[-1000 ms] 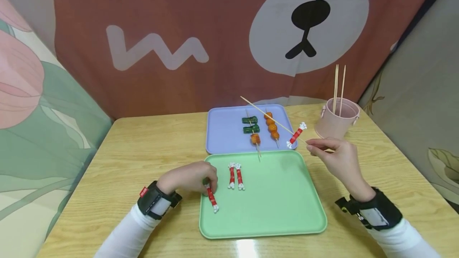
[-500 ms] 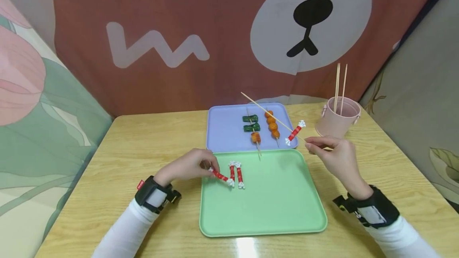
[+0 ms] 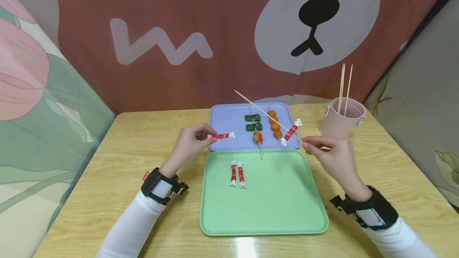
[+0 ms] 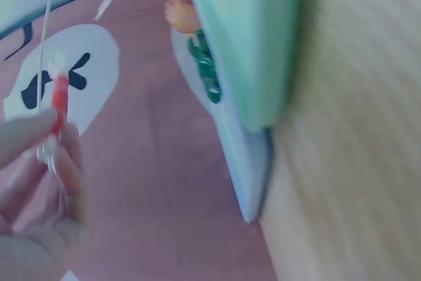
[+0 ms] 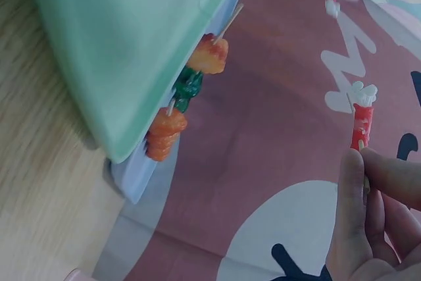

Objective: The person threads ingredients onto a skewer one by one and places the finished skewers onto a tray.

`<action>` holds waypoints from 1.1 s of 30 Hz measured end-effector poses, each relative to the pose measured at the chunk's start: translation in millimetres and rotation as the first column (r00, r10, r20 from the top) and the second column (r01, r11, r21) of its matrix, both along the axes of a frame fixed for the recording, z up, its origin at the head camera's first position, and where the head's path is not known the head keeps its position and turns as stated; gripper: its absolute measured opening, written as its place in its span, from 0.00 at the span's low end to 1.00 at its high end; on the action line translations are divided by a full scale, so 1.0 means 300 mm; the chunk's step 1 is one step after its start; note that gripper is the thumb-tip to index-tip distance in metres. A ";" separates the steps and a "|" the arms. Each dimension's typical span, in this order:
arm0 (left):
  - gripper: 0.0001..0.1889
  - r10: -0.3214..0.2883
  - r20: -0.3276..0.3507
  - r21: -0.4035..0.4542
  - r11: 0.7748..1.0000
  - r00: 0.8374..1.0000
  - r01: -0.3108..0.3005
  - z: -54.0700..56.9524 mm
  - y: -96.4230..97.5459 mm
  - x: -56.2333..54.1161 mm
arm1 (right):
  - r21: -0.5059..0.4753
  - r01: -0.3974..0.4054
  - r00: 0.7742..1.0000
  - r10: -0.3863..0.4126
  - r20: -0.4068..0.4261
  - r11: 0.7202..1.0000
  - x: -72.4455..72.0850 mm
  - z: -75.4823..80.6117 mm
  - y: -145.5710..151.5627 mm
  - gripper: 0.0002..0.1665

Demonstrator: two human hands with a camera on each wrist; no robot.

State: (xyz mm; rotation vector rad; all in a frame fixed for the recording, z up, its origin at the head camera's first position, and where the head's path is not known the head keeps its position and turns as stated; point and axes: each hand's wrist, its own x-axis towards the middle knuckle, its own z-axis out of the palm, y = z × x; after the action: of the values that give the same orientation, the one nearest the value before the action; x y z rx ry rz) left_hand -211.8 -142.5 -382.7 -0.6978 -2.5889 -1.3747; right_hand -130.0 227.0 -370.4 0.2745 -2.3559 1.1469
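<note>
Between thumb and fingertips, my left hand (image 3: pixel 191 145) pinches a short red roll (image 3: pixel 223 135) with white knobbly ends, like an enoki bundle. The roll lies level in the air, overlapping the blue tray's front left in the head view. My right hand (image 3: pixel 331 155) pinches a thin wooden skewer (image 3: pixel 256 107) near its lower end. Another red-and-white roll (image 3: pixel 291 132) is threaded crosswise on it, close to my right fingertips. The skewer's free tip points up and left. Two more such rolls (image 3: pixel 241 175) lie side by side on the green tray (image 3: pixel 265 232).
Behind the green tray sits a blue-violet tray (image 3: pixel 226 114). On it lie a skewer of green pieces (image 3: pixel 254 127) with a browned chunk, and a skewer of orange balls (image 3: pixel 274 121). A pink bucket (image 3: pixel 335 124) holding several skewers stands at the back right.
My left hand has lifted its red roll off the green tray and carried it up and away from me, turning it level. My right hand and skewer have barely moved.
</note>
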 end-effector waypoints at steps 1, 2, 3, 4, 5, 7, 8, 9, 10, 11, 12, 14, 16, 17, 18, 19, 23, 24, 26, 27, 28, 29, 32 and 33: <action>0.07 0.028 0.000 0.030 0.999 1.000 -0.028 0.006 0.005 -0.003 | -0.006 -0.012 1.000 0.012 -0.003 1.000 0.000 0.000 -0.005 0.08; 0.07 0.055 0.003 0.058 0.997 0.999 -0.055 0.012 0.009 -0.006 | -0.009 -0.021 1.000 0.021 -0.002 1.000 0.001 0.001 -0.009 0.08; 0.07 0.079 0.004 0.082 0.993 0.997 -0.079 0.018 0.013 -0.008 | -0.011 -0.028 1.000 0.028 0.000 1.000 0.002 0.002 -0.015 0.08; 0.07 0.101 0.005 0.104 0.989 0.995 -0.101 0.024 0.017 -0.011 | -0.014 -0.038 0.999 0.038 -0.001 0.999 0.003 0.003 -0.019 0.09; 0.07 0.117 0.006 0.126 0.985 0.993 -0.117 0.029 0.022 -0.014 | -0.013 -0.041 0.999 0.041 0.000 0.999 0.005 0.005 -0.023 0.09; 0.08 0.148 -0.004 0.163 0.976 0.989 -0.145 0.040 0.031 -0.019 | -0.015 -0.049 0.999 0.049 0.001 0.999 0.009 0.012 -0.031 0.09; 0.08 0.161 -0.009 0.183 0.971 0.987 -0.157 0.045 0.036 -0.022 | -0.011 -0.051 0.999 0.051 -0.002 0.999 0.010 0.015 -0.034 0.09; 0.08 0.176 -0.014 0.206 0.964 0.984 -0.169 0.051 0.040 -0.025 | -0.010 -0.056 0.998 0.056 -0.006 0.998 0.012 0.018 -0.037 0.09; 0.09 0.188 -0.022 0.232 0.956 0.982 -0.178 0.056 0.044 -0.029 | -0.010 -0.058 0.998 0.058 -0.006 0.998 0.013 0.020 -0.040 0.09; 0.09 0.200 -0.029 0.259 0.948 0.979 -0.186 0.062 0.048 -0.032 | -0.012 -0.057 0.998 0.057 -0.003 0.998 0.014 0.023 -0.044 0.09; 0.09 0.211 -0.037 0.286 0.939 0.977 -0.192 0.066 0.051 -0.036 | -0.013 -0.059 0.998 0.059 0.000 0.998 0.016 0.025 -0.047 0.09; 0.09 0.238 -0.048 0.343 0.916 0.970 -0.208 0.077 0.057 -0.046 | -0.013 -0.062 0.998 0.062 0.009 0.998 0.018 0.028 -0.053 0.09; 0.09 0.260 -0.065 0.399 0.892 0.963 -0.214 0.088 0.064 -0.057 | -0.019 -0.059 0.998 0.060 0.025 0.998 0.019 0.029 -0.059 0.10; 0.09 0.273 -0.075 0.421 0.881 0.959 -0.218 0.094 0.066 -0.062 | -0.019 -0.062 0.998 0.062 0.027 0.998 0.018 0.028 -0.061 0.10; 0.09 0.287 -0.084 0.435 0.872 0.954 -0.224 0.101 0.070 -0.067 | -0.016 -0.067 0.997 0.068 0.024 0.998 0.017 0.026 -0.063 0.10; 0.09 0.302 -0.095 0.450 0.863 0.949 -0.229 0.108 0.073 -0.072 | -0.014 -0.074 0.997 0.074 0.020 0.997 0.014 0.023 -0.065 0.10; 0.09 0.356 -0.119 0.490 0.833 0.927 -0.257 0.144 0.093 -0.079 | -0.004 -0.088 0.996 0.088 0.002 0.996 0.009 0.016 -0.071 0.09; 0.09 0.367 -0.119 0.503 0.824 0.923 -0.262 0.151 0.098 -0.082 | -0.004 -0.092 0.996 0.092 -0.001 0.996 0.009 0.017 -0.073 0.09; 0.10 0.382 -0.111 0.536 0.800 0.917 -0.269 0.163 0.106 -0.088 | -0.002 -0.092 0.996 0.092 -0.007 0.996 0.007 0.018 -0.075 0.09; 0.10 0.388 -0.108 0.550 0.790 0.915 -0.270 0.169 0.109 -0.089 | 0.000 -0.094 0.995 0.094 -0.014 0.996 0.006 0.020 -0.077 0.09; 0.10 0.394 -0.105 0.558 0.783 0.913 -0.274 0.175 0.111 -0.089 | 0.002 -0.093 0.995 0.093 -0.019 0.996 0.004 0.020 -0.077 0.09; 0.10 0.401 -0.108 0.567 0.776 0.910 -0.275 0.169 0.110 -0.098 | 0.005 -0.094 0.995 0.094 -0.026 0.996 0.002 0.020 -0.078 0.09; 0.10 0.407 -0.105 0.576 0.769 0.907 -0.278 0.178 0.115 -0.095 | 0.019 -0.089 0.995 0.090 -0.043 0.996 -0.006 0.021 -0.080 0.09; 0.10 0.408 -0.109 0.574 0.770 0.907 -0.277 0.180 0.116 -0.093 | 0.020 -0.088 0.995 0.089 -0.041 0.996 -0.008 0.024 -0.082 0.09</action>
State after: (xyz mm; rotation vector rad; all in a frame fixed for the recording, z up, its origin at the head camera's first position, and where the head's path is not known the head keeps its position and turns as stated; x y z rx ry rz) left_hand -239.5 -107.8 -328.7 -0.2445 -1.8670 -1.6699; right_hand -132.5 202.5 -363.1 0.4094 -2.3386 1.1501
